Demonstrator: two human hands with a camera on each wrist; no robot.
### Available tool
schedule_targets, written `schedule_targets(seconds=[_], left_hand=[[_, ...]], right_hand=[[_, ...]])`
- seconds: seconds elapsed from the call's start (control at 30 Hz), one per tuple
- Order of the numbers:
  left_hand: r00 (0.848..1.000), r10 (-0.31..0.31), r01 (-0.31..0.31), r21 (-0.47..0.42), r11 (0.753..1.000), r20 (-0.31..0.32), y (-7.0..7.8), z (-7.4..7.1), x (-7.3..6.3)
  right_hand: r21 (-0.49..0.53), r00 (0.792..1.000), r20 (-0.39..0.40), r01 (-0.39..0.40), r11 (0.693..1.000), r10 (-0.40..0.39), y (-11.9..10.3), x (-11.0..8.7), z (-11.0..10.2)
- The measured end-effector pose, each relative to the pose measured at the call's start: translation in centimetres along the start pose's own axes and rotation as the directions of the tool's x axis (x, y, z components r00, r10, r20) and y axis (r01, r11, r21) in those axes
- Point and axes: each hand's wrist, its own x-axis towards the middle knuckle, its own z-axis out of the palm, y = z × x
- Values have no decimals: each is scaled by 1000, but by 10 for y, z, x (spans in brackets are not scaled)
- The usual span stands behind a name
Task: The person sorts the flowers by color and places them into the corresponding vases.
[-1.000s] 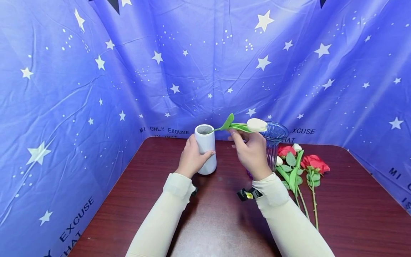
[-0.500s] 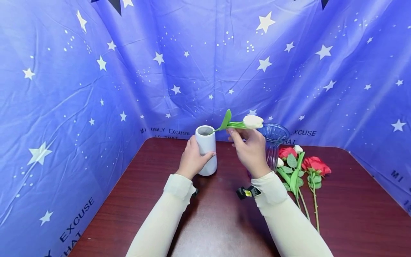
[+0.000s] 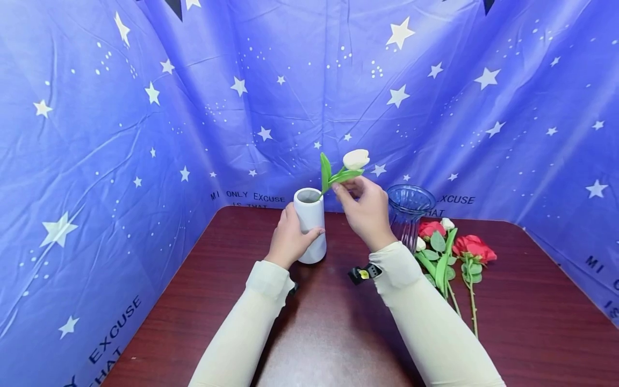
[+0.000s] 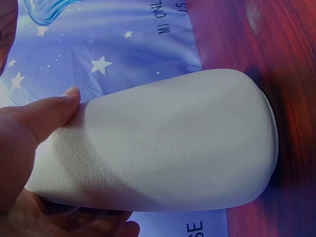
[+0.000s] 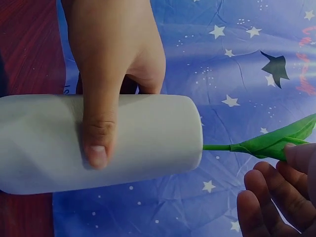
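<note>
A white cylindrical vase (image 3: 313, 239) stands upright on the table, and my left hand (image 3: 289, 236) grips it round the side, thumb across its front in the right wrist view. My right hand (image 3: 366, 207) pinches a white tulip (image 3: 356, 159) by its green leaves and stem, just right of the vase mouth. The lower stem (image 5: 216, 147) passes into the vase opening; its end is hidden inside. The bloom tilts up to the right. In the left wrist view the vase's wall (image 4: 173, 143) fills the middle, its base against the table.
A clear blue-tinted glass vase (image 3: 411, 207) stands behind my right wrist. To its right lie red roses (image 3: 475, 247) and white tulips (image 3: 420, 244) with green leaves. A blue star-printed cloth (image 3: 309, 97) surrounds the wooden table (image 3: 329, 344) at the back and sides.
My right hand has moved left and up, turning the tulip from nearly flat to a steeper tilt, bloom raised. The left hand and white vase have stayed in place.
</note>
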Motion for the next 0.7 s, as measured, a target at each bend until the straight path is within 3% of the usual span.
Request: schedule_targets(seconds=[0.4,0.7], left_hand=[[1000,10,-10,16,1000,-1,0,-1,2],[1000,-2,2,15,1000,-1,-1,-1,0]], right_hand=[[-112,999,34,-14,994,18,2,14,12],[-180,991,121,-36,983,58,2,25,22]])
